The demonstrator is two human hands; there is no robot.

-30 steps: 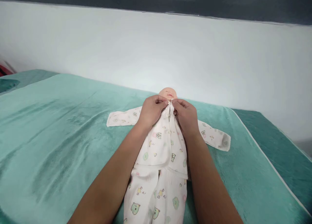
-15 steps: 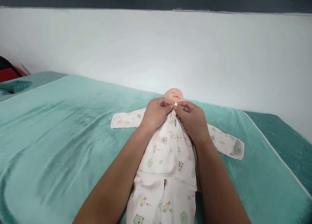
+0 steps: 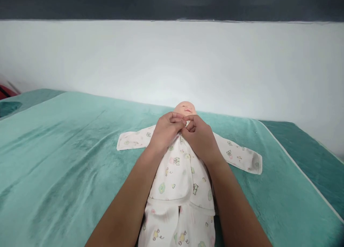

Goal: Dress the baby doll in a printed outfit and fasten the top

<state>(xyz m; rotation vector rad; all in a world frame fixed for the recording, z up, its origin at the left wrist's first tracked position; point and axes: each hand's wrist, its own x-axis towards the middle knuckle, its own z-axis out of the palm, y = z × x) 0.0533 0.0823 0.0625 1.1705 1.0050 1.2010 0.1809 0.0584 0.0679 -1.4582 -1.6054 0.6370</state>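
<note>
A baby doll (image 3: 185,107) lies on its back, head away from me, in a white printed baby shirt (image 3: 172,182) with both sleeves spread sideways. Matching printed trousers (image 3: 161,229) cover its legs. At the collar just below the doll's chin, my left hand (image 3: 166,130) pinches the shirt's neckline. My right hand (image 3: 199,136) pinches the same spot from the other side, fingertips touching the left ones. The front edges meet along the middle of the chest. Whatever fastening lies between my fingertips is hidden.
A light green plush blanket (image 3: 80,150) with wrinkles lies under the doll. Darker green cloth (image 3: 303,139) shows at the right. Behind stands a white wall (image 3: 172,60) with a dark band (image 3: 172,5) above it. Something red (image 3: 6,92) sits at the far left edge.
The view has tilted up slightly and shifted. My fingertips have drawn closer together at the collar, and the white edge that stuck up between them is now mostly covered.
</note>
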